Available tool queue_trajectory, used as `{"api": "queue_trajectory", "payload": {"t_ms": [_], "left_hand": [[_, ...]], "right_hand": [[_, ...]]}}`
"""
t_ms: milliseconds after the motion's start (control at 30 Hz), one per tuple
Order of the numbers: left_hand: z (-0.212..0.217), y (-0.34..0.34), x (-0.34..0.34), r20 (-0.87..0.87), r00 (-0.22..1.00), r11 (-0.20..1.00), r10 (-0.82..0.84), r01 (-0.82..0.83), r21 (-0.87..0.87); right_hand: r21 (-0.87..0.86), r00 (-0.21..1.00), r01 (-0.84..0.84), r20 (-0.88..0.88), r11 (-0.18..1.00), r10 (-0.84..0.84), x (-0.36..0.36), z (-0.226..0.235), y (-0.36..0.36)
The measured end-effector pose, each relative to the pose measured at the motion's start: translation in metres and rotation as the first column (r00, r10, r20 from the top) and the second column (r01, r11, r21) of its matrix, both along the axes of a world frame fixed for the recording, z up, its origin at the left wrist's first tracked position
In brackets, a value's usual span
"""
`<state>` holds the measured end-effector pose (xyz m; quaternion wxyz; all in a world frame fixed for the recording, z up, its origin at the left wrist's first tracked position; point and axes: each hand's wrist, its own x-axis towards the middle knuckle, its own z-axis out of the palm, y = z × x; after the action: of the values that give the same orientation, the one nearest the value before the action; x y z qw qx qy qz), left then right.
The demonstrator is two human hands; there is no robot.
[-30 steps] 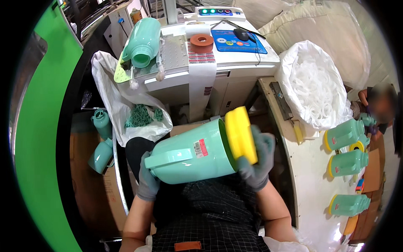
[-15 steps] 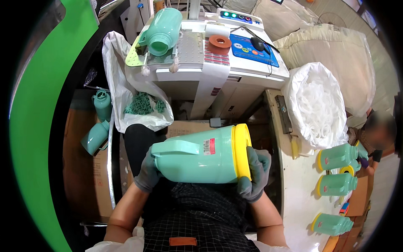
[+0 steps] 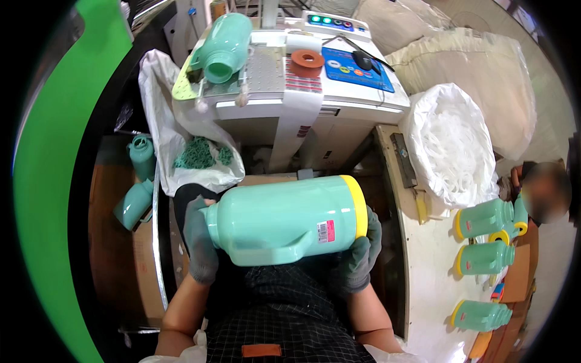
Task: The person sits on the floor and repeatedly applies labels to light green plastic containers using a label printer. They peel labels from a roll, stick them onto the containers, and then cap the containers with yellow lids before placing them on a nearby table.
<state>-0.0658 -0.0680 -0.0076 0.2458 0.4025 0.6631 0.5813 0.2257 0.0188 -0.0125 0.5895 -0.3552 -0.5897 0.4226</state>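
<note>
Held sideways just above the lap: mint-green thermos jug, yellow base ring to the right, neck to the left, handle downward. Left hand in grey glove, closed around the neck end. Right hand, also gloved, fingers wrapped over the yellow base. Farther ahead, white machine carrying a second green jug and an orange tape roll. At right, white bag and three more jugs lying on the table.
</note>
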Motion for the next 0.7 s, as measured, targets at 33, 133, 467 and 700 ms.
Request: {"api": "queue_trajectory", "payload": {"t_ms": [33, 133, 467, 700], "left_hand": [[0.009, 0.004, 0.004, 0.115, 0.993, 0.999, 0.007, -0.012, 0.039], [0.027, 0.016, 0.007, 0.001, 0.998, 0.986, -0.066, 0.065, 0.154], [0.069, 0.055, 0.126, -0.22, 0.764, 0.741, -0.606, 0.643, 0.193], [-0.01, 0.052, 0.116, 0.275, 0.665, 0.677, -0.695, 0.734, -0.063]], "right_hand": [[-0.062, 0.999, 0.024, 0.024, 0.998, -0.023, 0.005, 0.006, 0.0], [0.308, 0.871, 0.182, 0.39, 0.934, -0.299, 0.009, 0.038, -0.017], [0.335, 0.678, 0.517, 0.402, 0.788, -0.615, 0.118, 0.028, -0.088], [0.141, -0.051, 0.99, 0.155, -0.029, -0.987, 0.352, -0.044, -0.165]]}}
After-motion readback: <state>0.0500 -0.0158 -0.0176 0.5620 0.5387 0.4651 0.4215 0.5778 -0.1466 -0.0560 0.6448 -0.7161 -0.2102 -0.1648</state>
